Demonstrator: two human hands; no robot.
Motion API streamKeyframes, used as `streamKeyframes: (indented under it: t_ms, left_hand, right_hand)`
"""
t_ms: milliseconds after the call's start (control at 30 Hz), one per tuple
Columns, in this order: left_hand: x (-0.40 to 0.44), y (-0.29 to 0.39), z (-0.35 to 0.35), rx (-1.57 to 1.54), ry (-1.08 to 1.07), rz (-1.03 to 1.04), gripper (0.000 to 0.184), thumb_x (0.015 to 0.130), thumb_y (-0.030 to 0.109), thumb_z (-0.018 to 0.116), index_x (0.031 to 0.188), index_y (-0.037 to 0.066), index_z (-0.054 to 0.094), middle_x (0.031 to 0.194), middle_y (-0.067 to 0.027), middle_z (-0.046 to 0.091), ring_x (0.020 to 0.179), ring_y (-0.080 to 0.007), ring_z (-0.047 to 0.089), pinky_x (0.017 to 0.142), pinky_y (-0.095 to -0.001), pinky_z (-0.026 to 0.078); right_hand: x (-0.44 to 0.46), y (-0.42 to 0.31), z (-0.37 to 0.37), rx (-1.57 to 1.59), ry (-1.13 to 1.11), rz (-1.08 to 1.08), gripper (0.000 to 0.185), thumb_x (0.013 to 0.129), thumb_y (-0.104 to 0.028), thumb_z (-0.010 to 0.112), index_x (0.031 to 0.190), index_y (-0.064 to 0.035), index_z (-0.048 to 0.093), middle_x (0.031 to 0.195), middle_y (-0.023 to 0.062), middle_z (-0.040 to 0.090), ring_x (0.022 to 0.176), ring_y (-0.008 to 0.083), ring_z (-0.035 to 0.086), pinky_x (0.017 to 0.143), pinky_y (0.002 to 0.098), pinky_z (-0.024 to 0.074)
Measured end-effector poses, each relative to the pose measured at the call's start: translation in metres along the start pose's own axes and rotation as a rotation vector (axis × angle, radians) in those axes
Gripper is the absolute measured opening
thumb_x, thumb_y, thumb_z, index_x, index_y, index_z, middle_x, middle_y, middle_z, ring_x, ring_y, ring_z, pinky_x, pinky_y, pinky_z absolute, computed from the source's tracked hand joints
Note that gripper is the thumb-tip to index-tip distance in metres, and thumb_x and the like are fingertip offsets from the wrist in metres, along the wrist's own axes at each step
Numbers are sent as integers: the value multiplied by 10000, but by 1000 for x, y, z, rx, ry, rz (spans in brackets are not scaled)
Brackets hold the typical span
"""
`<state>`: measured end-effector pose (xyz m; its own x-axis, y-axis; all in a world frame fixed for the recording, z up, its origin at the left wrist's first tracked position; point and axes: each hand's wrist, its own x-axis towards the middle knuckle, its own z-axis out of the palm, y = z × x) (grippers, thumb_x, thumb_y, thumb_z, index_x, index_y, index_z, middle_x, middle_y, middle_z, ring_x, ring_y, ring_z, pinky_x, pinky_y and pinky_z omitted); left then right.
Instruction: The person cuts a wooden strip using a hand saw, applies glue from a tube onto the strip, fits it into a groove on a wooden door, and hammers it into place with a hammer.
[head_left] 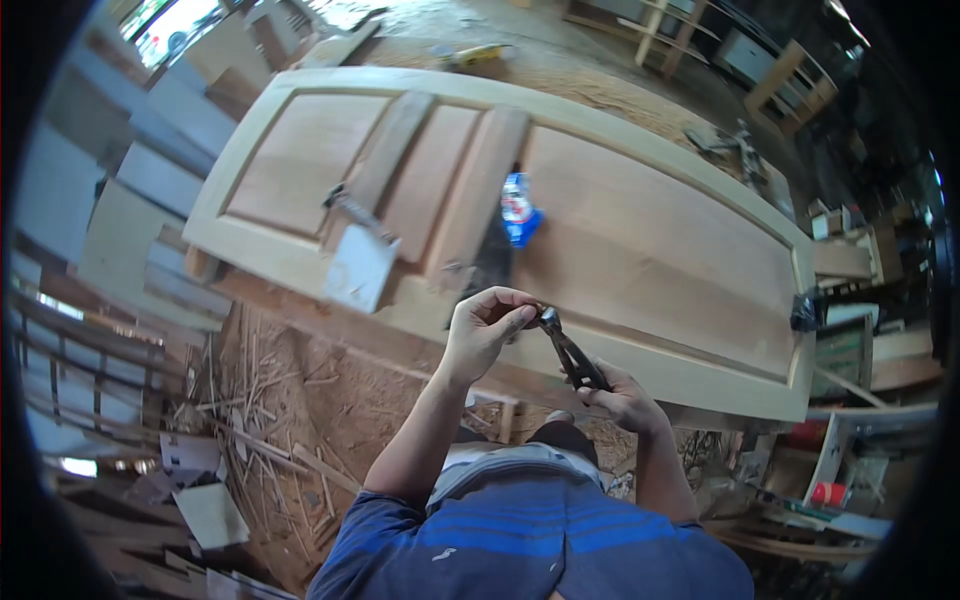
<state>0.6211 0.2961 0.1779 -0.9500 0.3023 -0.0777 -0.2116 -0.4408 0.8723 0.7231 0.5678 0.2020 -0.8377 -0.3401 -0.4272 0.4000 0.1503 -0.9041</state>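
My right hand is wrapped round the dark handles of a pair of pincers. The pincers' metal head points up and left, close to the fingertips of my left hand. Thumb and forefinger of that hand are pinched together; whatever sits between them is too small to make out. Both hands are above the near edge of a panelled wooden door, which lies flat. A blue and white packet rests on the door beyond my left hand, beside a dark flat piece.
Left on the door are a metal-headed tool and a whitish square piece. Wood scraps and sawdust cover the floor. Boards lean at the left. A yellow tool lies behind the door; cluttered shelving stands right.
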Motion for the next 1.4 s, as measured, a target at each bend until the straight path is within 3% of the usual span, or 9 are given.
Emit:
streamKeyframes:
  t_ms: [333, 500, 600, 667, 767, 800, 1067, 1133, 1400]
  left_hand:
    - [-142, 121, -175, 42, 250, 192, 230, 1029, -29, 769, 1256, -69, 777, 1121, -69, 801, 1043, -128, 751, 988, -282, 617]
    - [-173, 140, -224, 75, 387, 235, 204, 1034, -40, 750, 1235, -66, 771, 1134, -88, 801, 1053, -144, 762, 983, -291, 625]
    - [-181, 135, -251, 135, 501, 203, 181, 1032, -37, 749, 1209, -67, 769, 1129, -115, 800, 1050, -175, 774, 1002, -346, 644]
    - [-186, 139, -270, 146, 538, 195, 185, 1022, -36, 768, 1205, -62, 774, 1139, -96, 803, 1053, -148, 765, 981, -299, 624]
    - [-185, 152, -301, 216, 613, 176, 165, 1015, -31, 783, 1179, -55, 776, 1127, -80, 800, 1061, -132, 757, 977, -274, 605]
    - [-182, 156, -312, 230, 637, 181, 160, 1016, -28, 783, 1174, -53, 775, 1124, -80, 799, 1061, -133, 757, 978, -275, 604]
    - [-132, 218, -400, 458, 698, 109, 160, 1022, -22, 766, 1180, -43, 783, 1093, -76, 805, 999, -117, 750, 906, -259, 596]
    - [-120, 228, -415, 464, 718, 88, 157, 1027, 1, 772, 1179, -36, 791, 1085, -69, 807, 963, -106, 744, 859, -255, 590]
    - [-53, 236, -465, 494, 546, -38, 216, 1055, 58, 766, 1235, -61, 769, 1103, -112, 814, 1033, -155, 772, 952, -291, 621]
  right_hand:
    - [91, -63, 190, -192, -337, -8, 471, 1097, -143, 660, 1545, -17, 594, 1181, 22, 681, 1092, 141, 606, 999, 322, 510]
    - [132, -84, 247, -439, -359, -64, 494, 1132, -242, 654, 1580, -46, 586, 1210, 125, 727, 1087, 212, 639, 1040, 338, 500]
    - [171, -59, 268, -514, -371, -12, 376, 1114, -336, 685, 1307, -18, 739, 965, 158, 744, 886, 219, 642, 847, 399, 522]
    - [191, -52, 286, -526, -347, -20, 372, 1081, -378, 726, 1078, -9, 773, 835, 156, 735, 804, 228, 661, 759, 453, 506]
    - [222, -63, 322, -477, -376, 56, 338, 1060, -363, 753, 1105, -28, 768, 856, 155, 731, 810, 217, 652, 762, 450, 508]
    - [235, -53, 333, -337, -363, -78, 344, 1016, -379, 803, 1078, -41, 783, 815, 168, 713, 773, 245, 663, 749, 454, 513]
    - [351, -70, 398, -547, -460, -3, 499, 974, -539, 798, 988, -40, 798, 804, 221, 725, 749, 371, 715, 772, 493, 548]
    - [368, -77, 411, -487, -440, -12, 505, 1000, -503, 765, 889, -11, 737, 737, 209, 672, 678, 353, 644, 727, 493, 520]
    - [401, -51, 427, -332, -270, 17, 488, 995, -349, 769, 744, 26, 584, 626, 93, 521, 609, 206, 489, 630, 467, 441]
